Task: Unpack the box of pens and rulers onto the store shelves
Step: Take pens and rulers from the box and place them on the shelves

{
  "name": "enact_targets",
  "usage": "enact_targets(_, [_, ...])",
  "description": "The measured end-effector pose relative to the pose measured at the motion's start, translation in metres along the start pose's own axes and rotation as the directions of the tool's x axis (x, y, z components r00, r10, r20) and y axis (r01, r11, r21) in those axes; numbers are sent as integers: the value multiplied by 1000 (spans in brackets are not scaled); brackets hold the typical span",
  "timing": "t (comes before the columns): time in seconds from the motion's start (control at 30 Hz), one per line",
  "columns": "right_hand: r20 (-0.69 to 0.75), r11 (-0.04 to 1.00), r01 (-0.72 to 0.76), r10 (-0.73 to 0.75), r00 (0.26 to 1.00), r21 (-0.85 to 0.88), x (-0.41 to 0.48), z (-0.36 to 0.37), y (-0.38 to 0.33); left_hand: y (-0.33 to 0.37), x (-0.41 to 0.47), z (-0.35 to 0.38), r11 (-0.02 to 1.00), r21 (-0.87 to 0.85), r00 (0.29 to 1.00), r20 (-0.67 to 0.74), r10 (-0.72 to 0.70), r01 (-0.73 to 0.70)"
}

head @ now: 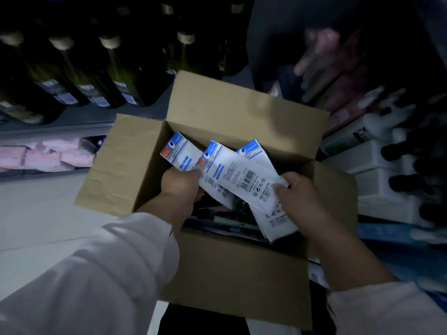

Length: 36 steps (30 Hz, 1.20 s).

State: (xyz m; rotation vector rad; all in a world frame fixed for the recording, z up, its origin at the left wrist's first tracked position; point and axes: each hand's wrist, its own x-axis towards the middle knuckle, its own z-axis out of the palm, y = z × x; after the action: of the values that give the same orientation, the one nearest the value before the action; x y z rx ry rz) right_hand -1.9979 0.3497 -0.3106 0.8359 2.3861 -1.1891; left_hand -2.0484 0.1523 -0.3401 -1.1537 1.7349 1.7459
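An open brown cardboard box [232, 274] sits in front of me with its flaps spread. Inside the box are white and blue packets marked GEOMETRIC. My left hand [180, 187] grips the leftmost packet [180, 153] at its lower end. My right hand [298, 197] pinches the middle packet [232, 172] by its lower right corner. A third packet [258, 155] lies under it, partly hidden. Dark long items [222, 221], too dim to identify, lie in the bottom of the box.
Dark glass bottles [79, 76] stand in a row on the grey shelf [55, 126] at the left, with pink packs [41, 155] below. White boxes and dark bottles [387, 163] fill the shelves at the right. The pale floor [36, 209] shows at the left.
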Motion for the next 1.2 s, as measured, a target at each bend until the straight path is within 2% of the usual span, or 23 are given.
enact_targets(0.1, [1,999,-1,1,1000,41,-22,-20,-16,18,-31,-12,995,-7,995,28,100,-100])
enact_targets(0.2, [-38,997,-8,11,999,76,-45,-43,-34,37,-60,-22,966,21,966,24,258,-258])
enact_targets(0.27, [-111,998,-1,8,994,64,-60,-58,-45,50,-84,-28,935,20,934,39,354,-355])
enact_targets(0.37, [-154,990,-11,32,988,140,-84,-78,-64,69,-119,-33,850,82,850,145,507,-521])
enact_targets(0.43, [-160,975,-10,46,986,222,-101,-89,-80,81,-144,-36,697,207,727,234,645,-686])
enact_targets(0.5, [-162,948,-2,57,985,318,-120,-100,-95,94,-168,-39,439,319,533,336,776,-840])
enact_targets(0.57, [-151,914,6,60,987,405,-136,-111,-108,108,-193,-42,247,349,386,418,822,-904])
enact_targets(0.67, [-114,849,9,60,992,529,-160,-127,-129,127,-227,-48,82,348,259,502,825,-934])
enact_targets(0.73, [-98,804,29,36,995,593,-175,-138,-142,137,-243,-51,37,327,223,555,802,-944])
enact_targets(0.83, [-115,771,77,-5,993,632,-193,-153,-156,149,-263,-58,32,279,200,600,775,-960])
enact_targets(0.9, [-140,748,109,-21,990,655,-202,-160,-163,155,-276,-63,103,209,209,593,778,-972])
enact_targets(1.07, [-194,698,157,-26,981,699,-220,-171,-177,172,-302,-66,380,50,361,447,818,-924])
enact_targets(1.13, [-192,685,159,-29,981,711,-227,-173,-182,179,-307,-64,423,38,404,385,830,-906])
enact_targets(1.2, [-197,680,162,-26,980,715,-233,-176,-185,186,-314,-66,424,40,409,360,838,-905])
